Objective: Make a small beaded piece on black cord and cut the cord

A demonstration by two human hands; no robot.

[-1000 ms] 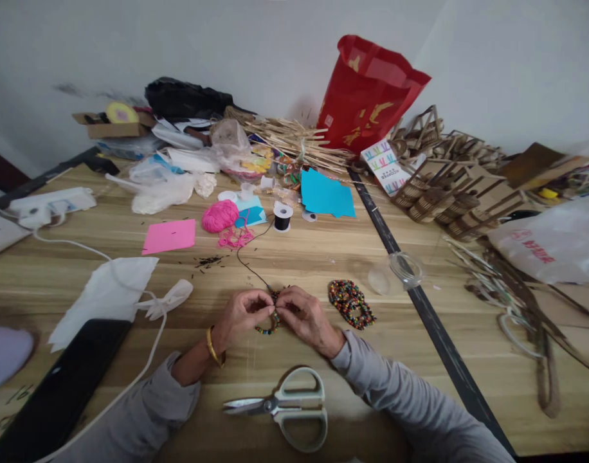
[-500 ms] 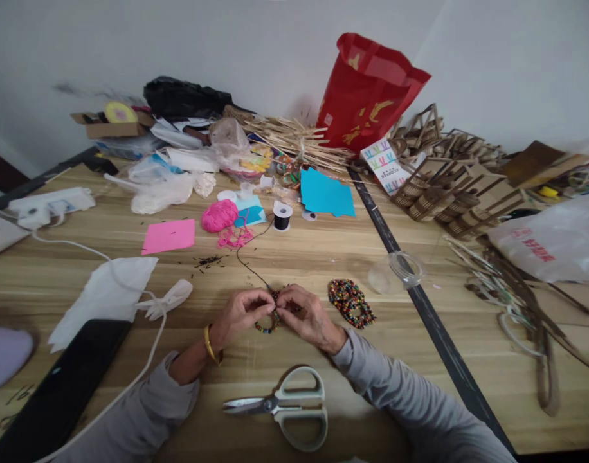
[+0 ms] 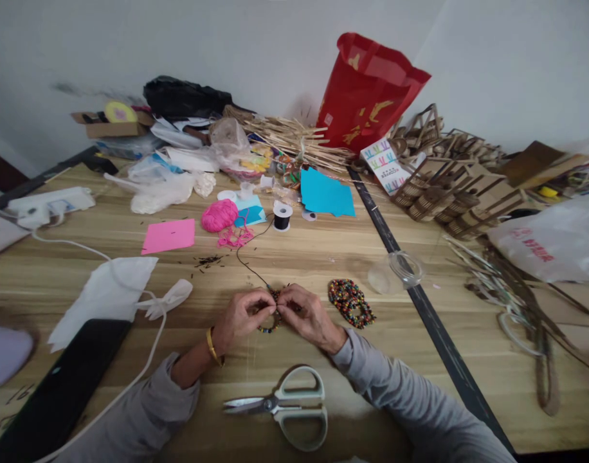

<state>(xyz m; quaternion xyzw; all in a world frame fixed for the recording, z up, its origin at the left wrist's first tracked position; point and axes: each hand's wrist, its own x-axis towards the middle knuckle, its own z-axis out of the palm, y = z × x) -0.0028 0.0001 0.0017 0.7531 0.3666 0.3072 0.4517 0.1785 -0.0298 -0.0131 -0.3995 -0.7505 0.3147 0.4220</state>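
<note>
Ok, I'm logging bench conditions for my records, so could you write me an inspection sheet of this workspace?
Surface: wood-grain table, crossed by a dark strip.
Job's things: beaded strand at the hands; bead pile to their right; black-cord spool beyond; scissors nearest the wearer.
Clutter: pink yarn, plastic bag, scattered dark bits.
Hands: left hand and right hand, fingertips meeting at the strand; exact grip too small to tell.
Cables: white cable along the left side.
Surroundings: pale wall; red bag at the back.

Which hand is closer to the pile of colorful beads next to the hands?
The right. The right hand is just left of the bead pile; the left hand is farther left, beyond it.
</note>
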